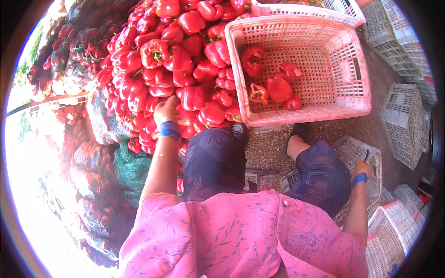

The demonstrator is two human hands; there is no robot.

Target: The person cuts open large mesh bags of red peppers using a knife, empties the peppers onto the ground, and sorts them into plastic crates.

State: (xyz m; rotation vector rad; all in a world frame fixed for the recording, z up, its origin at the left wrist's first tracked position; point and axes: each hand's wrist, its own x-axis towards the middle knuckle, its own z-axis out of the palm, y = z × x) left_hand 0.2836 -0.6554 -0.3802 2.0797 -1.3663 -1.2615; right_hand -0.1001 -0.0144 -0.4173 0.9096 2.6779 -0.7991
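A big heap of glossy red bell peppers (181, 60) lies in front of me. My left hand (166, 111), with a blue band at the wrist, reaches in at the heap's near side and touches the peppers. Its fingertips are hidden among them, so I cannot tell whether they grip one. Low at the right, beside my knee, my right hand (362, 167) is closed around a thin dark tool (367, 155) that looks like a small knife. A pink plastic crate (301, 118) stands beyond my knees, tilted toward me, with several red peppers (279, 89) inside, some cut open.
Behind the pink crate sits another crate (324, 14). Stacked whitish crates (402, 125) line the right side, and a pale crate (345, 148) is near my right leg. Net sacks of peppers (95, 162) and a green net sack (132, 169) fill the left.
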